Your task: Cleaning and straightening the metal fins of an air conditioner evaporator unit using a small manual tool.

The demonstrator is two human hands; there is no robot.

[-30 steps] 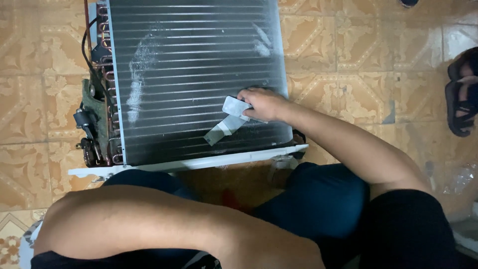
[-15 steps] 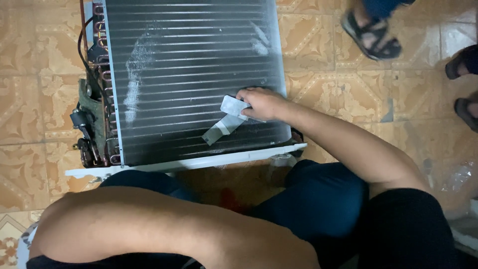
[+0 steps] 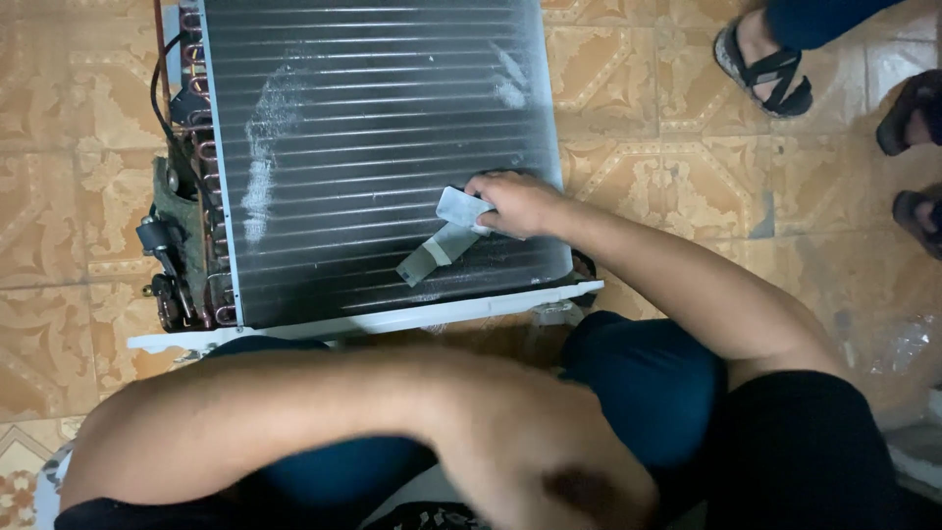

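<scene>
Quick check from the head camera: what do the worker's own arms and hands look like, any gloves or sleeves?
Both arms are bare to above the elbow. The right hand wears no glove, ring or watch. A black short sleeve covers the right upper arm. The left forearm is bare; the left hand is out of view.

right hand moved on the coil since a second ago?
No. The right hand with its grey tool sits at the same spot near the finned coil's lower right corner.
</scene>
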